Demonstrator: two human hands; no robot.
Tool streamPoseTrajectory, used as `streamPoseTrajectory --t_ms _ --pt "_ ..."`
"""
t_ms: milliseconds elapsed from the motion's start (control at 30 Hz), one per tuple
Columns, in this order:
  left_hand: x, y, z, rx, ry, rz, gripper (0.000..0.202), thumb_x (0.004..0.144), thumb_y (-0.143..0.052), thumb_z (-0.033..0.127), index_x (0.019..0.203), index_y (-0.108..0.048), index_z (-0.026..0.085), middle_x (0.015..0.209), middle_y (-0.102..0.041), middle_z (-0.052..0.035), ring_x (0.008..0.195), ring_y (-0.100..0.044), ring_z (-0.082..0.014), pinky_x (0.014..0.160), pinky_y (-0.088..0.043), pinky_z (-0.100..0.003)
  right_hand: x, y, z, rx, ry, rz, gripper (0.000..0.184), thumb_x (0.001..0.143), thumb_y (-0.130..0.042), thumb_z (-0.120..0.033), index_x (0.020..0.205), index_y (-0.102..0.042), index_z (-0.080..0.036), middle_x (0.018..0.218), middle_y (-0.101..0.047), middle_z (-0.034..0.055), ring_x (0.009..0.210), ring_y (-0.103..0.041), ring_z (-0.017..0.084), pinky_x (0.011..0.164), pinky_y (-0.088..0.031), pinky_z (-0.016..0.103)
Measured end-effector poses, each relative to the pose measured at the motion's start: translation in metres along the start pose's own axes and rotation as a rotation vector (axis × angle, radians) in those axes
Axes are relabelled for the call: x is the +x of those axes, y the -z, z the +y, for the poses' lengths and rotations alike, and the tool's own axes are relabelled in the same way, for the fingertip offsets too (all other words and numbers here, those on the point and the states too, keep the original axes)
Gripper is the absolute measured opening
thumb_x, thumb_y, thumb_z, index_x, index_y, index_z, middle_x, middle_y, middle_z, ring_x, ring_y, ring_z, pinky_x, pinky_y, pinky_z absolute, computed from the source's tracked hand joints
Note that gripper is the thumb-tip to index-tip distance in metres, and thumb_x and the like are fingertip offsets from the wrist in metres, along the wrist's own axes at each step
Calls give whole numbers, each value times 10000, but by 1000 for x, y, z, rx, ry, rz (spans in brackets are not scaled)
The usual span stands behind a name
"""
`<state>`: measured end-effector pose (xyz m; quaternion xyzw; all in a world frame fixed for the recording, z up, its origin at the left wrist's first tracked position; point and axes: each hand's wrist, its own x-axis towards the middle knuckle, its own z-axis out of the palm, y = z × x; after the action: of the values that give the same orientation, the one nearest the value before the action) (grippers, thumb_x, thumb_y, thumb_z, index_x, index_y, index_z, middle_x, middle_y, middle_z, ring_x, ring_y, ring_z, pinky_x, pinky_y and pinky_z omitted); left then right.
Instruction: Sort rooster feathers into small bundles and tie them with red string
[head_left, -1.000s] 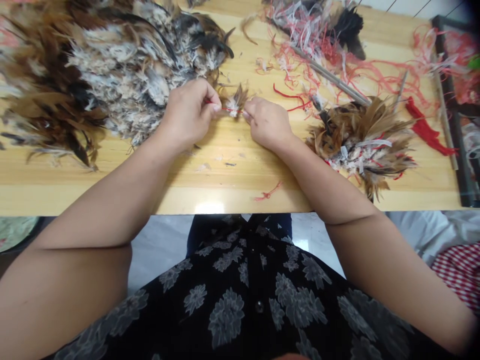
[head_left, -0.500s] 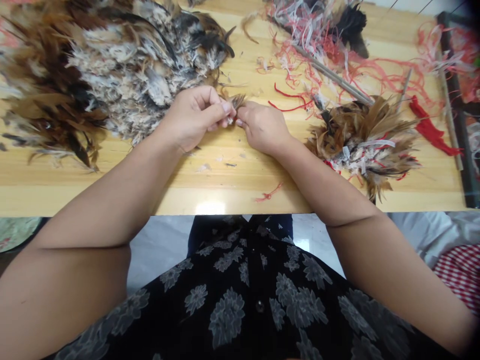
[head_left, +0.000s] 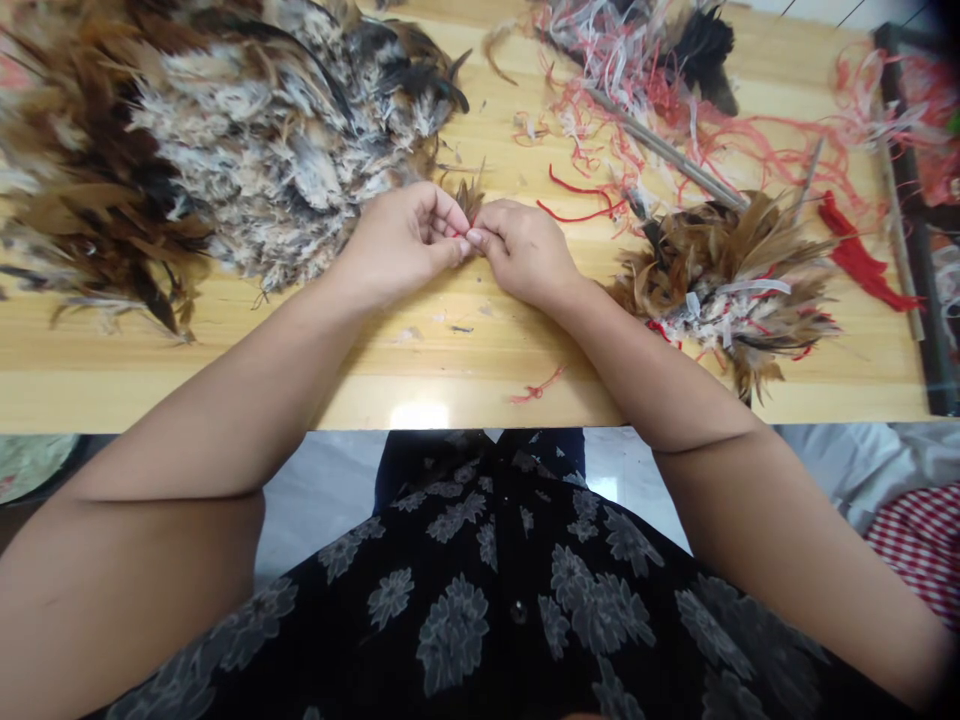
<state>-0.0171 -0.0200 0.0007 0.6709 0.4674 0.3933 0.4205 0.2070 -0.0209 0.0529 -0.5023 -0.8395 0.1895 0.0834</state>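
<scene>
Brown feathers: at the far left we see long, loose ones (head_left: 97,235), lying against the next pile.
Feather heap: a broad, fluffy mass of pale grey-white quill ends and darker plumes (head_left: 247,140), just beyond our left forearm.
Left hand: ours (head_left: 412,240) is closed in a pinch, thumb to fingertips, on what we take for red thread (head_left: 460,236); only a trace of it shows.
Feather tuft: a small brown one (head_left: 466,195), over the wooden table (head_left: 420,385) where our two hands meet, its tips pointing away from us; our fingers hide its base. We judge it almost weightless, soft and springy at the tips, stiffer at the quills, easily crushed or slipped loose. We would pinch it low at the base and leave the plumes free.
Right hand: ours (head_left: 525,245) is also pinched closed, fingertips against the left's, and seems to grip the tuft's base.
Feather bundle: brown and bushy (head_left: 742,245), beside our right forearm, with red and white strips among its pale middle.
Red yarn: a limp hank (head_left: 862,255), between bundle and tray.
Dark-framed tray: at the right edge (head_left: 939,375), cut off by the view; tangled pink and white strands (head_left: 926,95) lie in it, some spilling over its near-left side.
</scene>
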Motion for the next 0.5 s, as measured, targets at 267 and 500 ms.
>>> streamPoseTrajectory --t_ms 267,500 --pt "-4 -3 9 212 -69 59 325 1068 -1018 468 1002 -736 321 954 -878 -23 851 -827 -275 889 -741 -445 -4 0 -15 43 -37 32 486 1258 -439 -538 1284 -823 -242 1534 -867 267 1464 -741 451 1252 -586 637" --pt "-3 -3 13 263 -94 66 257 1055 -901 259 943 -673 297 868 -831 -1 802 -774 -266 861 -632 -421 -12 12 -25 10 -78 22 441 1304 -474 -255 1541 -828 -139 1567 -881 238 1457 -811 376 1244 -601 491"
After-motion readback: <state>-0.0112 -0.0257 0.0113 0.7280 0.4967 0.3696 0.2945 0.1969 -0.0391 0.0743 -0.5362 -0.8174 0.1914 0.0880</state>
